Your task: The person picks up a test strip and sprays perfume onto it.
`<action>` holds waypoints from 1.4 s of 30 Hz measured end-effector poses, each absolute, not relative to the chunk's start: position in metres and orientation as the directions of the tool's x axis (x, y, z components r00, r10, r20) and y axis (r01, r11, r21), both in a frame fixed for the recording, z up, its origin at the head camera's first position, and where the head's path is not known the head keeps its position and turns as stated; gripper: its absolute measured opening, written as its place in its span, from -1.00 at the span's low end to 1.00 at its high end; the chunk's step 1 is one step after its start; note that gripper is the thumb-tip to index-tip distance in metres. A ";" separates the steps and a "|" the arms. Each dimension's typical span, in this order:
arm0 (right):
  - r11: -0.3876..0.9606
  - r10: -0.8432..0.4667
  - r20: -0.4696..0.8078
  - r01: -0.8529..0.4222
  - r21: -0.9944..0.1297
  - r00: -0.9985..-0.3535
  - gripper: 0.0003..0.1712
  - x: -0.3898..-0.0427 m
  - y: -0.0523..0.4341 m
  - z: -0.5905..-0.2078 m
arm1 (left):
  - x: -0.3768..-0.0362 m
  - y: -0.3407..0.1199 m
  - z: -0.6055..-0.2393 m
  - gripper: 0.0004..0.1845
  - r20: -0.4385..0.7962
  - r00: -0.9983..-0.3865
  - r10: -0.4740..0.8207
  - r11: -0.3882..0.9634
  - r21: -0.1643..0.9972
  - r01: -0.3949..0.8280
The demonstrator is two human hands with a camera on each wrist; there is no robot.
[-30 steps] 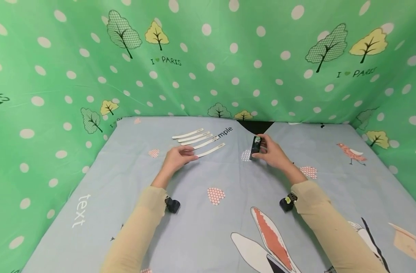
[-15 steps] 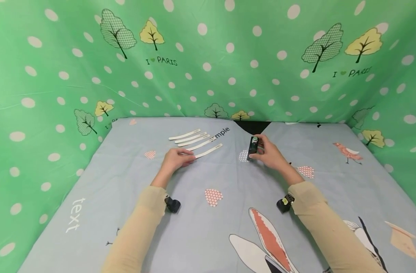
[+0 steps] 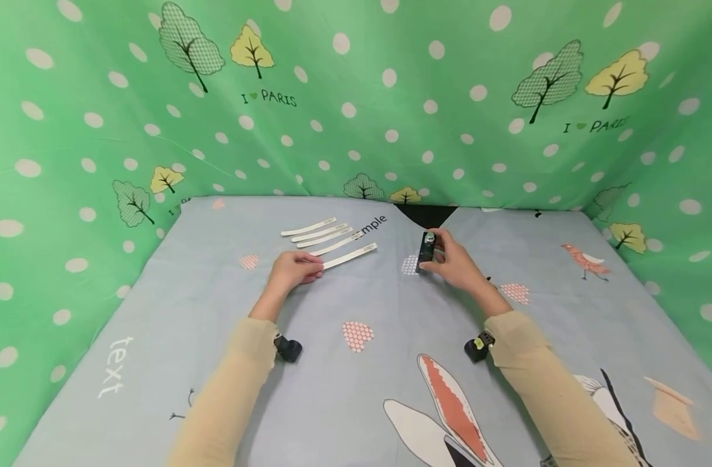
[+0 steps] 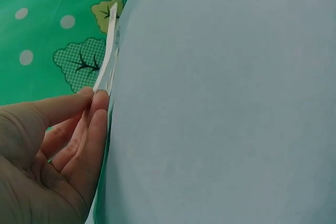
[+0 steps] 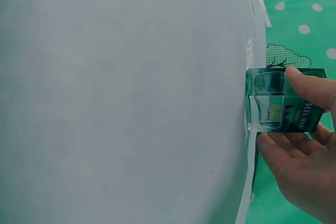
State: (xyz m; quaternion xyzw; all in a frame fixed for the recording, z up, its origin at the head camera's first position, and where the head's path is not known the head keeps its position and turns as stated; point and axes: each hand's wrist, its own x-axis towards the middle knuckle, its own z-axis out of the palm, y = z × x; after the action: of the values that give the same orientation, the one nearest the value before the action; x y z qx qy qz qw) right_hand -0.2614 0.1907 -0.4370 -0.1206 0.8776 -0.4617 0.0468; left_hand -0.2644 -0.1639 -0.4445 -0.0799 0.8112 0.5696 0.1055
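Your held strip (image 3: 351, 255), white and narrow, is located left of the bottle (image 3: 426, 254), its small-printed end pointing towards that bottle and well apart from it. Your left hand (image 3: 296, 268) pinches the strip's near end between thumb and fingertips; the left wrist view shows it bowed along its length. Whether it clears the cloth, you cannot tell from these views.

Your right hand (image 3: 457, 263) grips the bottle from its right side, thumb on one face and fingers on the opposite one. The bottle is green glass lettered "SEXY MAN", with a round top; contact between base and cloth cannot be confirmed.

Four other strips (image 3: 337, 244) lie fanned out, left of the bottle and beyond your held strip. The grey-blue cloth (image 3: 320, 402) extends beneath; its pink heart print (image 3: 358, 336) sits on your side of the bottle, to the left. A green dotted curtain (image 3: 332, 71) hangs behind the bottle.
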 end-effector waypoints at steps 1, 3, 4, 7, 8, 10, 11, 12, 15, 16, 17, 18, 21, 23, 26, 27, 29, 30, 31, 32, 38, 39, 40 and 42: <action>0.549 -0.252 0.029 -0.167 -0.819 -0.967 -0.15 -0.262 0.189 -0.437 | -0.264 -0.165 -0.443 -0.71 -0.258 -0.966 -0.013 0.339 0.908 -0.247; 0.558 -0.245 0.025 -0.162 -0.814 -0.969 -0.14 -0.261 0.187 -0.436 | -0.263 -0.168 -0.441 -0.71 -0.254 -0.967 -0.014 0.335 0.910 -0.244; 0.563 -0.242 0.022 -0.159 -0.811 -0.970 -0.14 -0.262 0.186 -0.436 | -0.262 -0.169 -0.440 -0.70 -0.253 -0.967 -0.016 0.331 0.911 -0.244; 0.562 -0.241 0.014 -0.151 -0.813 -0.971 -0.13 -0.261 0.185 -0.435 | -0.260 -0.170 -0.437 -0.69 -0.250 -0.968 -0.031 0.317 0.916 -0.246; 0.554 -0.236 0.011 -0.144 -0.820 -0.972 -0.13 -0.261 0.185 -0.436 | -0.260 -0.171 -0.436 -0.69 -0.246 -0.969 -0.039 0.312 0.918 -0.245; 0.531 -0.227 0.012 -0.134 -0.837 -0.974 -0.13 -0.261 0.186 -0.436 | -0.259 -0.171 -0.433 -0.69 -0.233 -0.971 -0.050 0.310 0.921 -0.237; 0.516 -0.221 0.014 -0.129 -0.847 -0.975 -0.13 -0.260 0.187 -0.437 | -0.259 -0.171 -0.432 -0.69 -0.229 -0.972 -0.053 0.311 0.921 -0.234; 0.505 -0.211 0.015 -0.122 -0.854 -0.977 -0.13 -0.259 0.188 -0.437 | -0.259 -0.171 -0.431 -0.70 -0.226 -0.972 -0.057 0.314 0.920 -0.232; 0.486 -0.200 0.025 -0.122 -0.865 -0.979 -0.13 -0.260 0.189 -0.437 | -0.258 -0.172 -0.429 -0.71 -0.223 -0.973 -0.067 0.313 0.921 -0.232; 0.485 -0.199 0.028 -0.123 -0.866 -0.980 -0.13 -0.260 0.189 -0.437 | -0.258 -0.172 -0.428 -0.71 -0.221 -0.973 -0.068 0.314 0.921 -0.231; 0.484 -0.200 0.031 -0.127 -0.866 -0.979 -0.13 -0.260 0.190 -0.437 | -0.257 -0.173 -0.428 -0.72 -0.220 -0.973 -0.073 0.315 0.920 -0.232; 0.485 -0.200 0.034 -0.129 -0.865 -0.979 -0.13 -0.260 0.189 -0.437 | -0.257 -0.173 -0.428 -0.73 -0.219 -0.973 -0.077 0.316 0.920 -0.232; 0.486 -0.197 0.036 -0.129 -0.864 -0.980 -0.13 -0.260 0.189 -0.438 | -0.255 -0.174 -0.427 -0.73 -0.208 -0.975 -0.082 0.321 0.921 -0.223; 0.481 -0.185 0.038 -0.125 -0.868 -0.982 -0.13 -0.260 0.188 -0.439 | -0.255 -0.175 -0.426 -0.74 -0.200 -0.975 -0.091 0.316 0.923 -0.219; 0.470 -0.162 0.054 -0.125 -0.874 -0.985 -0.13 -0.261 0.187 -0.439 | -0.254 -0.175 -0.425 -0.73 -0.191 -0.977 -0.094 0.304 0.929 -0.211; 0.463 -0.154 0.062 -0.128 -0.877 -0.986 -0.13 -0.261 0.186 -0.438 | -0.254 -0.176 -0.424 -0.73 -0.187 -0.978 -0.093 0.301 0.931 -0.207; 0.450 -0.137 0.074 -0.129 -0.883 -0.988 -0.13 -0.260 0.185 -0.437 | -0.254 -0.176 -0.423 -0.73 -0.183 -0.979 -0.093 0.293 0.935 -0.203; 0.446 -0.131 0.080 -0.131 -0.885 -0.988 -0.13 -0.260 0.184 -0.436 | -0.253 -0.176 -0.422 -0.72 -0.181 -0.979 -0.094 0.289 0.936 -0.201; 0.440 -0.126 0.085 -0.133 -0.888 -0.988 -0.13 -0.259 0.184 -0.435 | -0.253 -0.176 -0.421 -0.72 -0.179 -0.980 -0.093 0.289 0.937 -0.198; 0.436 -0.121 0.089 -0.134 -0.890 -0.989 -0.13 -0.258 0.183 -0.434 | -0.252 -0.176 -0.420 -0.73 -0.178 -0.979 -0.095 0.287 0.937 -0.198; 0.434 -0.109 0.112 -0.149 -0.889 -0.988 -0.11 -0.255 0.182 -0.429 | -0.250 -0.175 -0.415 -0.73 -0.181 -0.980 -0.087 0.296 0.934 -0.199; 0.433 -0.107 0.116 -0.151 -0.889 -0.987 -0.11 -0.254 0.182 -0.429 | -0.249 -0.175 -0.414 -0.73 -0.179 -0.980 -0.083 0.297 0.935 -0.196; 0.430 -0.104 0.121 -0.154 -0.889 -0.987 -0.11 -0.254 0.182 -0.428 | -0.249 -0.175 -0.413 -0.72 -0.175 -0.981 -0.079 0.298 0.935 -0.191; 0.424 -0.100 0.133 -0.163 -0.891 -0.986 -0.10 -0.253 0.182 -0.427 | -0.248 -0.175 -0.411 -0.72 -0.163 -0.984 -0.072 0.303 0.936 -0.177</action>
State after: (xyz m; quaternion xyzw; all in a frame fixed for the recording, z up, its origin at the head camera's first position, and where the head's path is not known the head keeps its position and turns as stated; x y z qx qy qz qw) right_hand -0.2533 0.1822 -0.4272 -0.0781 0.8432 -0.5310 -0.0299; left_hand -0.2475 -0.1751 -0.4105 -0.0771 0.8059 0.5853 0.0450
